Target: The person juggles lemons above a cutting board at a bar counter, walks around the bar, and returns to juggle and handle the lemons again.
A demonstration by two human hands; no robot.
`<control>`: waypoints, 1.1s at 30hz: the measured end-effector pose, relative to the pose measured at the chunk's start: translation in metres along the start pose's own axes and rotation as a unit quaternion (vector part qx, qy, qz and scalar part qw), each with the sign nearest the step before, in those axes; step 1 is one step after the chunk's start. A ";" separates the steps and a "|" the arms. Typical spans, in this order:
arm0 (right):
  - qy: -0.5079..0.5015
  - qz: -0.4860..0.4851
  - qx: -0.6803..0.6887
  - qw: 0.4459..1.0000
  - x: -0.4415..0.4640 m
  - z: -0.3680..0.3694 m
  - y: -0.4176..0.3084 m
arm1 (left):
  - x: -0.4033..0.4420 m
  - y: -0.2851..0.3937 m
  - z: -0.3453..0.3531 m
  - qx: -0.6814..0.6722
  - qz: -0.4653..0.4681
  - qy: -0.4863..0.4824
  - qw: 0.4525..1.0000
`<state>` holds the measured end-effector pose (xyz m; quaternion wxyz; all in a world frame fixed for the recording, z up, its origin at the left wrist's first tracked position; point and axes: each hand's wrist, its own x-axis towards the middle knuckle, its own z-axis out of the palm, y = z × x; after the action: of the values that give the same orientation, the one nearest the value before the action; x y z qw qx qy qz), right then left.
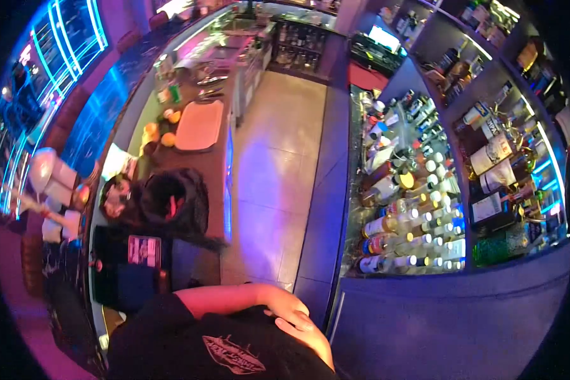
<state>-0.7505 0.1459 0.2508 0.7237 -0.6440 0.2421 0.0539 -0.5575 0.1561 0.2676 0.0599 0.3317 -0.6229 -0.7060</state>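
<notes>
In the head view my left hand and my right hand meet in front of my body, low in the picture. The left forearm comes across from the left, and the right one rises from the bottom edge. One hand lies against the other with the fingers drawn together and partly hidden. No object shows in either. Behind them is my black shirt with a printed emblem. To the left of my hands stands a dark screen or terminal with a pink-lit printed card.
A bar counter on the left carries a pale cutting board, orange fruit and a black, bag-like container. A tiled aisle runs ahead. On the right are many bottles, shelves, and a lit monitor.
</notes>
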 end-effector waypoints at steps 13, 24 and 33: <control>-0.084 -0.075 -0.256 0.960 0.233 -0.207 -0.155 | -0.025 -0.070 -0.253 0.152 0.091 0.381 0.907; -0.032 -0.056 -0.191 0.979 0.494 -0.300 -0.228 | -0.133 -0.269 -0.423 -0.122 0.021 0.883 0.453; -0.170 0.033 -0.228 0.958 0.700 -0.282 -0.286 | -0.379 -0.435 -0.436 -0.080 -0.391 0.916 -0.042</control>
<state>-0.1039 -0.3347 0.2010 0.5861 -0.7648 0.1184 0.2400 0.1148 0.0733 0.0153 -0.3184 -0.8715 -0.2675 -0.2599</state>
